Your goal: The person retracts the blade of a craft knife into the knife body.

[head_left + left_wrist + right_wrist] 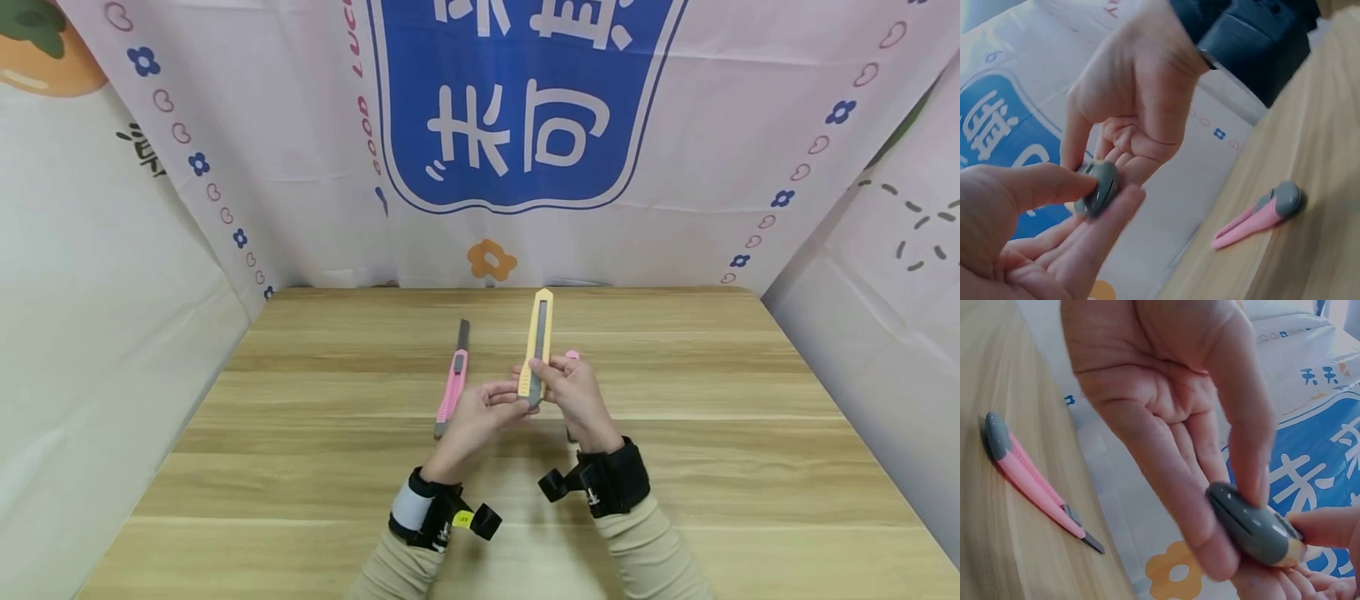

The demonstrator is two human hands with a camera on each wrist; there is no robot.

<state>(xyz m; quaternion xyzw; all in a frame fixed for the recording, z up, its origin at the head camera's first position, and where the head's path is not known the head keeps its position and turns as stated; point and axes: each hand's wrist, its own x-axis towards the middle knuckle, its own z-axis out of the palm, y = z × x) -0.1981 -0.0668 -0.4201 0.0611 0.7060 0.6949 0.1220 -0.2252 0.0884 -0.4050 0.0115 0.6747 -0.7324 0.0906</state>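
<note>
A yellow box cutter (536, 346) with a grey centre strip and a grey end cap is raised, its pointed yellow end up and no blade showing beyond it. My left hand (474, 423) pinches its lower end; in the right wrist view the left thumb and fingers lie around the grey cap (1250, 525). My right hand (581, 404) holds the body from the other side, thumb on the front. Left of the hands, a pink box cutter (453, 387) lies on the table with its blade out. Another pink box cutter (1257, 214) is mostly hidden behind my right hand in the head view.
The wood-grain table (300, 467) reaches back to a printed cloth (315, 208) with a large blue emblem (517, 108). White cloth hangs at both sides. A black strap with a small camera is on each wrist.
</note>
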